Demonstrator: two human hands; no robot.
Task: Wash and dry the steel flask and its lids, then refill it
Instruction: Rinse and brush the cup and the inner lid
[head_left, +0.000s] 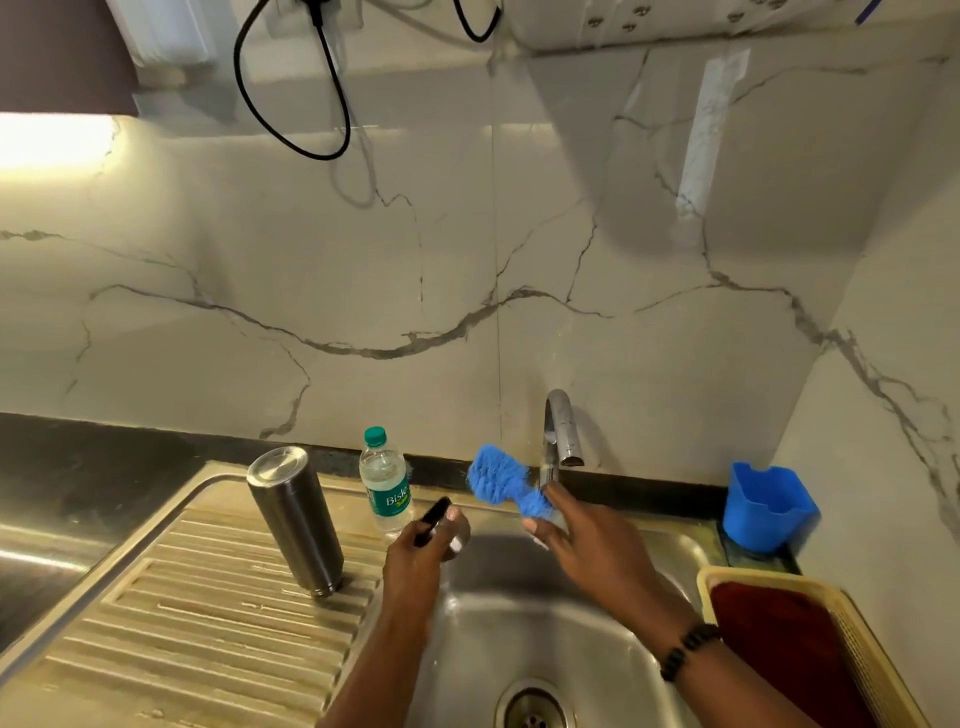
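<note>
The steel flask stands upside down on the ribbed drainboard, left of the sink basin. My left hand grips a flask lid with a black strap or loop sticking up from it, held over the basin's left rim. My right hand holds a blue scrub brush by its handle, bristle head raised toward the tap. The two hands are a short way apart above the sink. No water stream is visible from the tap.
A small plastic water bottle with a green cap stands behind the basin. A blue holder sits at the back right, and a yellow basket with a dark red cloth is at the right. The drain lies below.
</note>
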